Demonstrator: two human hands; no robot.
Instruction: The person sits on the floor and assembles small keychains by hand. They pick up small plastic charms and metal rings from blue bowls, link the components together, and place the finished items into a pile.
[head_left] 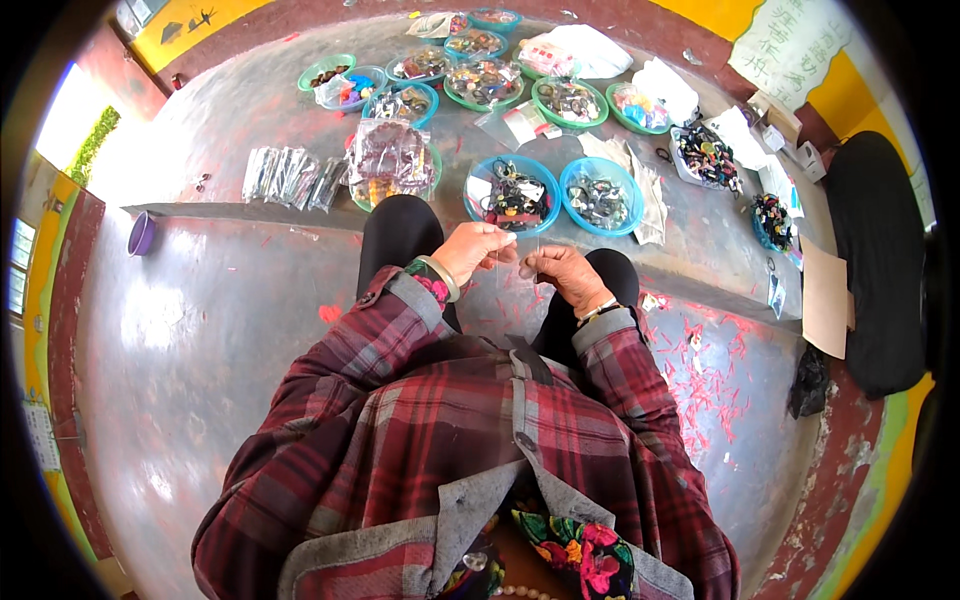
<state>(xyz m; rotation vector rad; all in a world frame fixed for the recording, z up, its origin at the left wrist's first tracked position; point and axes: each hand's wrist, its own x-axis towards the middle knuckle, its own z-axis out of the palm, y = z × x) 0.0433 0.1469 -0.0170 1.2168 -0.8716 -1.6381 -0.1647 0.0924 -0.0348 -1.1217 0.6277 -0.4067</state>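
Observation:
Over my knees, my left hand (476, 250) and my right hand (570, 277) are held close together, fingertips almost meeting. Both are closed in a pinch. Something thin and see-through seems to lie between them, too small and faint to name. Just beyond the fingers, a blue basket (556, 190) holds a tangle of dark cords or bands with a few coloured bits. Beside it on the right, another blue basket (638, 203) contains small pieces in dark and pale tones. A clear bag of purple-brown items (388, 150) rests on a green basket to the left.
Several more baskets, one a green basket (605, 105), stand farther back on the raised ledge. Clear packets (290, 177) lie at left; a purple bowl (142, 234) is below the ledge. At right are a cardboard sheet (824, 300), a black bag (808, 380) and red scraps (715, 385).

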